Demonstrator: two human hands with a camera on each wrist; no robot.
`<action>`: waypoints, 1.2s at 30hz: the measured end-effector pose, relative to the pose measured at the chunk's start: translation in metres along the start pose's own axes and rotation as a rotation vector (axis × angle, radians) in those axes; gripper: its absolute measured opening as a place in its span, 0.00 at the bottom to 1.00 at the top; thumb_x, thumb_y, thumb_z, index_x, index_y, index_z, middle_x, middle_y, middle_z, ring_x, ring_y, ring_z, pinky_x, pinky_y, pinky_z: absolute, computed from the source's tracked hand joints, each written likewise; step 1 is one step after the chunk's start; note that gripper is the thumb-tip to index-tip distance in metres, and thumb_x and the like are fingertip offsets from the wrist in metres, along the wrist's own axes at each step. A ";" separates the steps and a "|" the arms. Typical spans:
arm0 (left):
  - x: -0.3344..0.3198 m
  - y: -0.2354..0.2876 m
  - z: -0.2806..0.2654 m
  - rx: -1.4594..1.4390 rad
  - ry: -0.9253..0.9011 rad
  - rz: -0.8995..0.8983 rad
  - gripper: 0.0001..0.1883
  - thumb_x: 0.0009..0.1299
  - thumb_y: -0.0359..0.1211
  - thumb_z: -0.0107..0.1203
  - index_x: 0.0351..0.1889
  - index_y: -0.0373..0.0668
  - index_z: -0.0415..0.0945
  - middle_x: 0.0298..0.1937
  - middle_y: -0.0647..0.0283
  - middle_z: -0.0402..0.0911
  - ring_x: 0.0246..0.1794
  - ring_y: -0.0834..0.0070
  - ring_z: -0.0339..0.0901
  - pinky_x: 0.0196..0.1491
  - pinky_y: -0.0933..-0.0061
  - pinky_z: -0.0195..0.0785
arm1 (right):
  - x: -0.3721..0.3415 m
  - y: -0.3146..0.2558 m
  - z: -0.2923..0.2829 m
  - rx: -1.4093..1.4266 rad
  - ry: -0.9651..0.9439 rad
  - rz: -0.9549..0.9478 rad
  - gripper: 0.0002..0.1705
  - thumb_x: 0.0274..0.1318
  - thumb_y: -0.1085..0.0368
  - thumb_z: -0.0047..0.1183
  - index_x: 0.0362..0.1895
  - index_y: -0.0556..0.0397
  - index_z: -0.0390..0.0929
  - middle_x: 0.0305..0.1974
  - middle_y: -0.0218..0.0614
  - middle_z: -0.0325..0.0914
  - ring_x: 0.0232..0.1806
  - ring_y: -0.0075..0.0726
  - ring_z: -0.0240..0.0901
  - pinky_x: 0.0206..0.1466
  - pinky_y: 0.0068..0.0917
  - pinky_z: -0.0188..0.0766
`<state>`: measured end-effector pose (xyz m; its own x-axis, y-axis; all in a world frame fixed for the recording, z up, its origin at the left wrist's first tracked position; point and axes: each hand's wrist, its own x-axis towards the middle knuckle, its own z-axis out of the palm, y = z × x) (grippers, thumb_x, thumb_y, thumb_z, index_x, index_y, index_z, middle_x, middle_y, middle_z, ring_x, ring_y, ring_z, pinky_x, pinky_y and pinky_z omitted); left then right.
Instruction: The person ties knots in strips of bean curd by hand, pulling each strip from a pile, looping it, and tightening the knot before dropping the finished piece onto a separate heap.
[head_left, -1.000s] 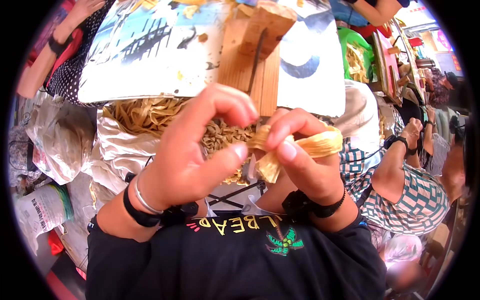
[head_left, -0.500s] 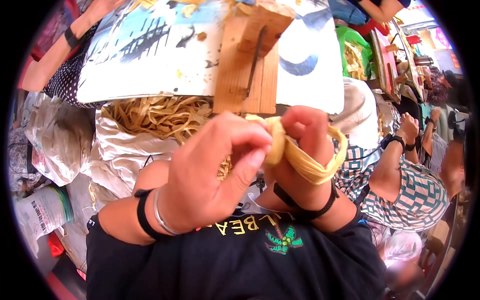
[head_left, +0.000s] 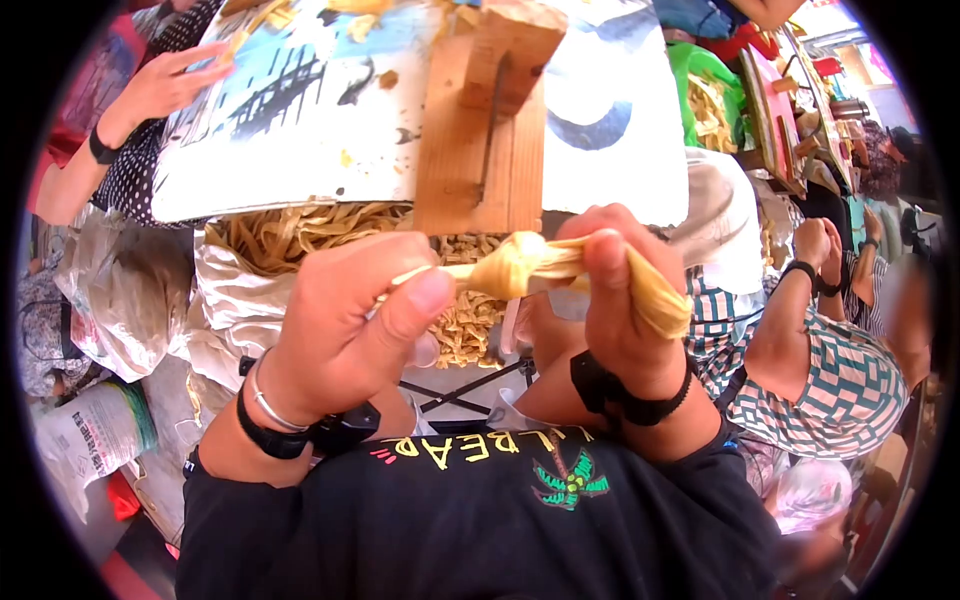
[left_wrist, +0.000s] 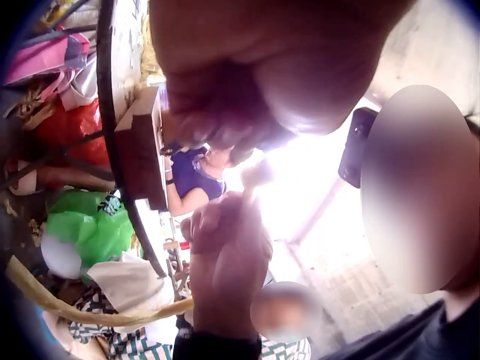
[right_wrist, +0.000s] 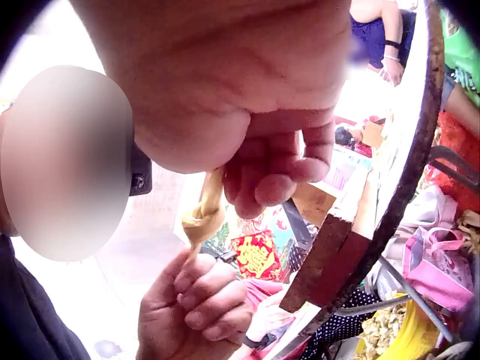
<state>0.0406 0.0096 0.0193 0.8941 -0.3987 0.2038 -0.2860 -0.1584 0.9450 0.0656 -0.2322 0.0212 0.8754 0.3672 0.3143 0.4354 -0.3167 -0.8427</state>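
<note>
A yellowish strip with a thick knot point(head_left: 508, 266) stretches between the two hands, above the lap. My left hand point(head_left: 355, 320) pinches the thin end between thumb and curled fingers. On the other side, my right hand point(head_left: 632, 305) grips the strip, and a folded loop of it hangs over the outer side of that hand. From the right wrist view, the knot point(right_wrist: 202, 219) lies between the right hand point(right_wrist: 255, 135) above and the left hand point(right_wrist: 199, 304) below. The left wrist view shows the knot only as a washed-out blur.
Beyond the hands, a wooden block stand point(head_left: 480, 140) stands on a white painted board point(head_left: 380, 130). Long strips point(head_left: 300, 235) and a pile of short knotted pieces point(head_left: 465, 330) lie below its edge. People sit at both sides; a green bag point(head_left: 690, 80) is at the upper right.
The hands have moved apart, the left one leftward, and the strip now runs straight between them with a compact knot. The wide loop around the right hand has narrowed.
</note>
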 end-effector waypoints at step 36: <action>-0.011 0.027 0.036 -0.737 0.099 -0.062 0.35 0.61 0.17 0.60 0.65 0.41 0.56 0.36 0.68 0.67 0.39 0.83 0.71 0.48 0.84 0.66 | -0.032 -0.021 0.010 0.963 -0.488 0.720 0.29 0.76 0.46 0.30 0.39 0.56 0.74 0.34 0.36 0.79 0.23 0.24 0.74 0.26 0.18 0.68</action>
<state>0.0103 -0.0227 0.0329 0.9380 -0.3201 0.1333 0.0404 0.4828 0.8748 0.0263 -0.2283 0.0248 0.5931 0.7217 -0.3569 -0.6016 0.1028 -0.7922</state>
